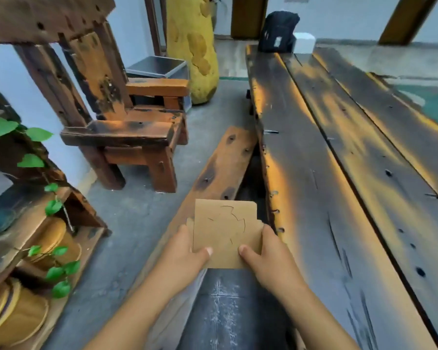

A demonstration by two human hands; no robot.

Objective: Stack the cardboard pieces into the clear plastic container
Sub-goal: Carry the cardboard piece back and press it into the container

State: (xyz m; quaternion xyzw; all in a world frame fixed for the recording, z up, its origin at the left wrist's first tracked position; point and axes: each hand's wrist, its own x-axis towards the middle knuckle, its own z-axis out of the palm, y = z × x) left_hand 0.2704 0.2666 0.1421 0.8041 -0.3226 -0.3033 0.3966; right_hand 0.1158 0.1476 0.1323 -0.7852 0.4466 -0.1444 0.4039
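Head view: my left hand point(187, 245) and right hand point(266, 248) pinch the cardboard piece point(225, 233) at eight and four o'clock; probably light, bendable.

Flat brown cardboard piece point(225, 233): matt paperboard, smooth, with die-cut slits. Long dark plank counter point(339, 173): rough weathered wood, scorched black with orange patches. Heavy wooden chair point(127, 127): same charred, worn finish. Grey floor point(137, 210): matt concrete.
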